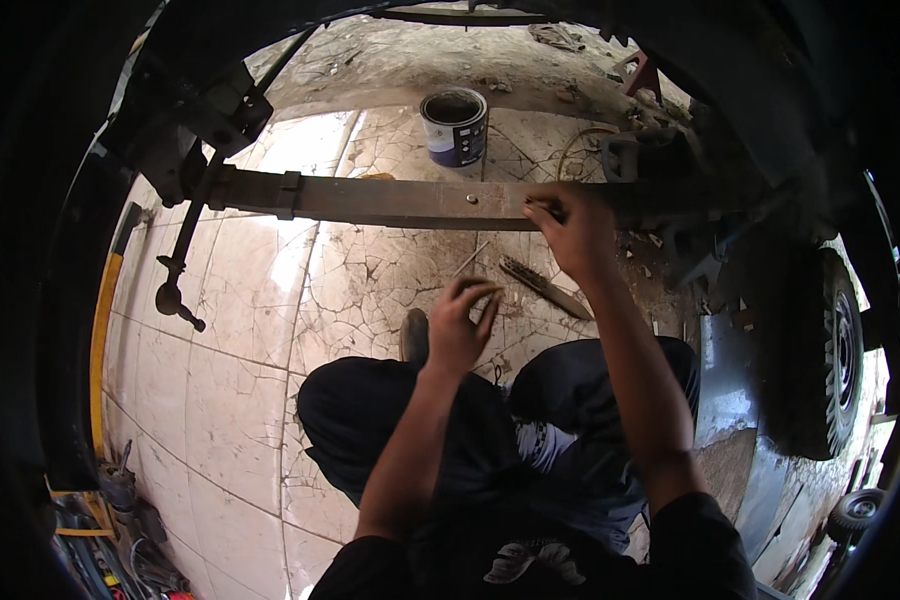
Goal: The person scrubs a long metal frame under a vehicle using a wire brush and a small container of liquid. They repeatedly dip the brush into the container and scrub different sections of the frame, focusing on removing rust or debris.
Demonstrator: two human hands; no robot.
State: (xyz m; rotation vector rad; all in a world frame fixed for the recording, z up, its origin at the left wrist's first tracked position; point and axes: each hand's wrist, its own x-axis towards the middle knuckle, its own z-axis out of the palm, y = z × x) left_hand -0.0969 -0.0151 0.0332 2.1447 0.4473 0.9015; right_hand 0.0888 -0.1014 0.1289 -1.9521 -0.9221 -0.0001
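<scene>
A long rusty leaf spring (390,200) runs across in front of me, with a bolt head (472,199) near its middle. My right hand (573,235) is at the bar, right of the bolt, its thumb and fingers pinched together. Whatever those fingers hold is too dark to make out. Lower and nearer to me, my left hand (460,325) is raised above the floor with curled fingers and thumb tip meeting; something small may be between them. A wire brush (545,288) and a thin metal rod (471,258) lie on the floor beyond that hand.
An open paint can (454,135) stands behind the spring. A steel clip (288,195) wraps the bar at left, near a hanging rod with a ball joint (170,297). A tyre (838,350) stands at right. Tools (120,540) lie lower left on cracked floor tiles (225,400).
</scene>
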